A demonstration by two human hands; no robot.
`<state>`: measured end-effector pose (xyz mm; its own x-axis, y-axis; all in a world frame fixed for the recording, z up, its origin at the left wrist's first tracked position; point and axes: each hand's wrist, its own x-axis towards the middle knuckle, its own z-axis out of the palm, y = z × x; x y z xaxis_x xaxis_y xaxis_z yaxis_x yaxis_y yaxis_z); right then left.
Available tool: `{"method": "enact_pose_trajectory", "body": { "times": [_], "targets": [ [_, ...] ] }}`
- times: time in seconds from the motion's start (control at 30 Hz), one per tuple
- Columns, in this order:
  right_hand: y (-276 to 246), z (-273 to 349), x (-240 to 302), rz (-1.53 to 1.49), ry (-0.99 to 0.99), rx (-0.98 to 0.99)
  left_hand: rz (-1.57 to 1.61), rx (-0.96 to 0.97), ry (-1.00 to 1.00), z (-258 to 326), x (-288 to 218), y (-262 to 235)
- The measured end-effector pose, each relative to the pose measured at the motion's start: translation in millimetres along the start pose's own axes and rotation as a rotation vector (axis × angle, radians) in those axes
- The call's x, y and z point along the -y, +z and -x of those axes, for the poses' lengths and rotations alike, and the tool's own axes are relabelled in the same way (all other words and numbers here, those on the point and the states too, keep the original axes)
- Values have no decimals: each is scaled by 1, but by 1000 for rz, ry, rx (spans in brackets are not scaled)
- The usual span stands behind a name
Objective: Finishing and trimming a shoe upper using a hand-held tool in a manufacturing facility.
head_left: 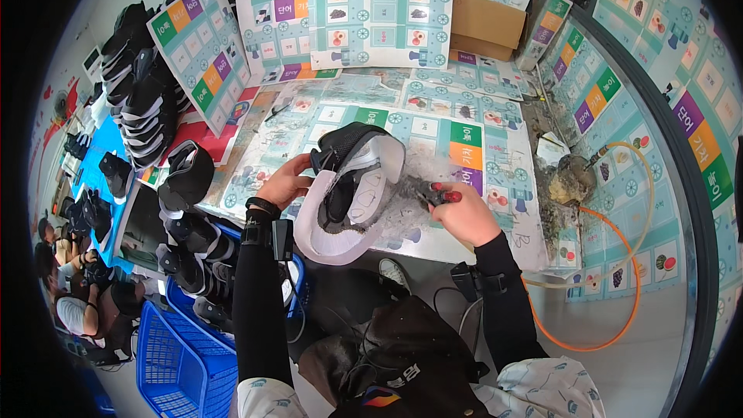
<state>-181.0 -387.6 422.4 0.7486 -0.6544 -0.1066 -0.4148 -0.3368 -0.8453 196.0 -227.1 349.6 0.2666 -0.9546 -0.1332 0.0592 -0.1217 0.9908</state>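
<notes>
Over the front of the table is a black mesh cap (pixel 340 141), its inside facing up. A pale lining panel shows in it, and a wide white band (pixel 325 248) curves out toward me. My left hand (pixel 285 183) is closed on the cap's left edge, partly hidden by it. To the right of the cap, my right hand (pixel 467 215) is wrapped around a red-handled hand tool (pixel 446 197). Its dark head points left toward the cap; I cannot make out its exact kind. Dark fluff (pixel 418 217) lies scattered on the board beneath.
Printed boards (pixel 379 15) stand along the table's back and right side. Stacked black caps (pixel 147 108) rise at the left, above blue baskets (pixel 174 356). An orange hose (pixel 636 294) loops at the right by a crusted pot (pixel 573 179). People (pixel 85 310) sit far left.
</notes>
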Motion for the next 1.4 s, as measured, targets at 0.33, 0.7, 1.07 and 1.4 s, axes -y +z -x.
{"method": "enact_pose_trajectory", "body": {
  "times": [0.33,0.7,1.07,1.4],
  "targets": [
    [-17,30,3,-329,37,203,-220,-125,196,14,-59,38],
    [-74,90,-23,-633,50,-236,-890,-574,707,51,-190,157],
    [-77,106,-46,-637,-42,-203,-1350,-827,606,47,-154,108],
    [-69,100,-43,-278,-209,-250,-1321,-223,426,-90,-127,205]
  ]
}}
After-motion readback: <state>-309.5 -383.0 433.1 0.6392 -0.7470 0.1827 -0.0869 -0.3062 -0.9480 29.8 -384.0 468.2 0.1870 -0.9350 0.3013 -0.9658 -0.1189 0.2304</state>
